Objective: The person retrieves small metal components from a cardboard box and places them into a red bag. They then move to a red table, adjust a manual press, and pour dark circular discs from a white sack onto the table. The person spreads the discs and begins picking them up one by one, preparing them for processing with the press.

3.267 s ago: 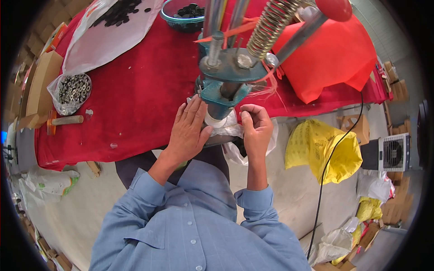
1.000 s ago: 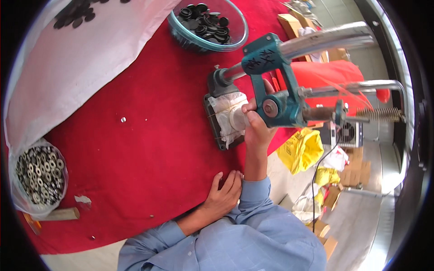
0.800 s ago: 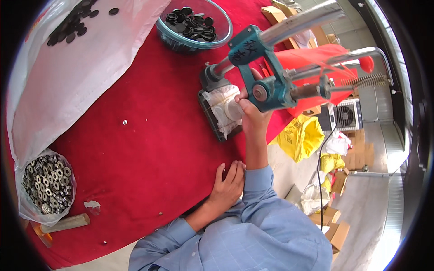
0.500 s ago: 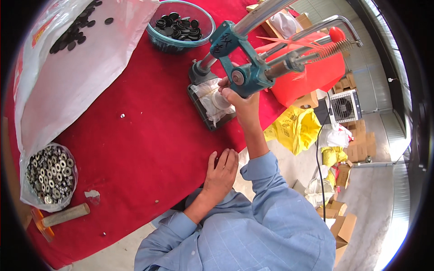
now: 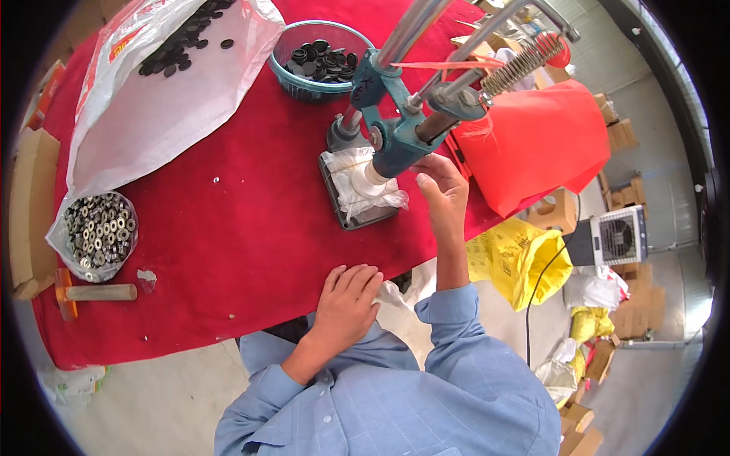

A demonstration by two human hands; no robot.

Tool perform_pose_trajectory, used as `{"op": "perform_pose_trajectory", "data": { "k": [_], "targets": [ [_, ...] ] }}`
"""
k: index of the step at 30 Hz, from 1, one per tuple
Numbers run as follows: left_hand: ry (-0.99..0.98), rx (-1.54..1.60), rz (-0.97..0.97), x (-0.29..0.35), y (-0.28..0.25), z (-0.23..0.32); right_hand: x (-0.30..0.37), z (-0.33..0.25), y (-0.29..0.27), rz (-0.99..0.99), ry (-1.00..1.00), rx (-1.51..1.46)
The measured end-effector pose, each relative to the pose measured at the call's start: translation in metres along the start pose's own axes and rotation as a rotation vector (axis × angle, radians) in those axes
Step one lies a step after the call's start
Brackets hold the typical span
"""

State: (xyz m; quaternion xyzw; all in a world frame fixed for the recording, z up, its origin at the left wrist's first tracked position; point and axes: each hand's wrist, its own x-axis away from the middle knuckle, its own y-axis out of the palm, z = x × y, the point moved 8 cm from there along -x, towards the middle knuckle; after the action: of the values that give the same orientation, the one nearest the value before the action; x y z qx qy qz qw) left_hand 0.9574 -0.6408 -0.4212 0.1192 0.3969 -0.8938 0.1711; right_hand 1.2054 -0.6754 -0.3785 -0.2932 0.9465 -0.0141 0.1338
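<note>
In the head view, we see a teal hand press (image 5: 395, 129) standing a little above the middle of the frame, on a table covered with a red cloth (image 5: 228, 220). Its base plate is wrapped in a crumpled clear plastic sheet (image 5: 357, 182). We judge the press to be heavy and stiff, made of metal, so it will not shift easily; the plastic under the ram looks thin, soft and slippery, and it is best held at its edge with the fingertips.

Our right hand (image 5: 443, 194) is just to the right of the ram, with the fingers bent and the tips at the plastic and the ram's lower end. We cannot tell if they pinch something small there. Our left hand (image 5: 346, 300) lies flat and open at the lower middle of the frame, on the near edge of the cloth, holding nothing.

At the left edge sits a clear bag of metal washers (image 5: 97, 228), and at the top a blue bowl of black discs (image 5: 319, 61).
</note>
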Motion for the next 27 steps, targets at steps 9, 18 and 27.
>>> {"op": "perform_pose_trajectory", "data": {
  "k": [9, 18, 27],
  "targets": [
    [-0.385, 0.046, 0.325, -0.032, -0.079, -0.045, -0.001, -0.032, 0.068, -0.134, -0.16, -0.017],
    [-0.555, 0.061, 0.303, -0.058, -0.065, -0.079, -0.032, -0.006, 0.084, 0.027, 0.016, -0.403],
    [-0.941, 1.226, 0.195, -0.064, -0.005, -0.087, -0.067, -0.009, 0.067, 0.079, 0.111, -0.567]
  ]
}}
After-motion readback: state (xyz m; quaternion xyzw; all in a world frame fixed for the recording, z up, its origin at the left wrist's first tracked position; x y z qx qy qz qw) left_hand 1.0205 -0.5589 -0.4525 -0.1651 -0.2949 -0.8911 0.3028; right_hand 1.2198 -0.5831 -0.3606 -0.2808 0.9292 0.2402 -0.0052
